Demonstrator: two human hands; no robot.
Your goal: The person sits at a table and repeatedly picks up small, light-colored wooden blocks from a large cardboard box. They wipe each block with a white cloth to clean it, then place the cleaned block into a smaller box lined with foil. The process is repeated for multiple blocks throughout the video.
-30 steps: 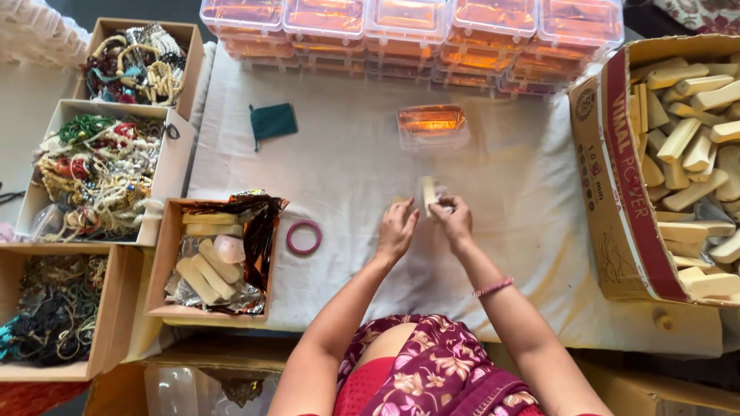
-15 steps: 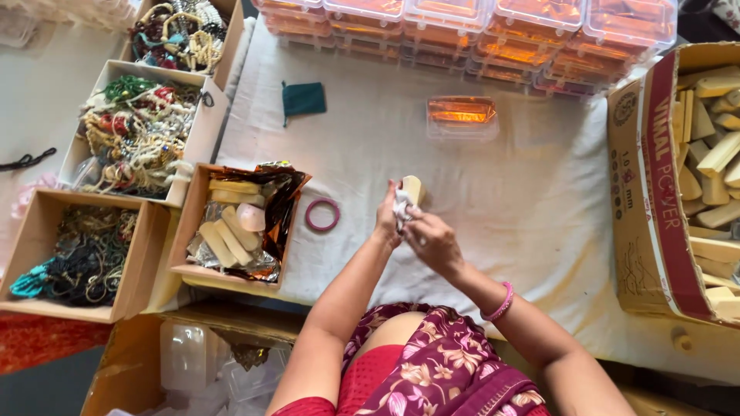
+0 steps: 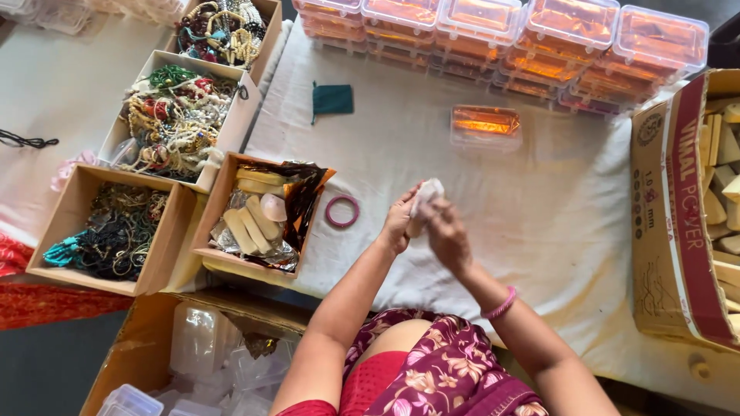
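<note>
Hands together above white cloth (image 3: 539, 231), near table's front edge. Left hand (image 3: 401, 223) and right hand (image 3: 449, 239) closed around one small pale object (image 3: 426, 192), wrapped or whitish, top end poking out above fingers; exact kind not discernible. Pink bangle on right wrist (image 3: 501, 304). Just left of hands: pink ring (image 3: 342, 211) flat on cloth, untouched. Beside ring: open cardboard box (image 3: 223, 192) with pale blocks and crinkled brown wrapper. Further left: box of dark tangled chains (image 3: 100, 231); behind it, box of mixed bead jewellery (image 3: 173, 115). Mid-table, beyond hands: single clear lidded case with orange contents (image 3: 486, 127), apart from small dark green pouch (image 3: 333, 98). Right edge: large carton (image 3: 678, 216) holding pale blocks. Far edge: rows of stacked clear cases (image 3: 501, 31), orange inside.
</note>
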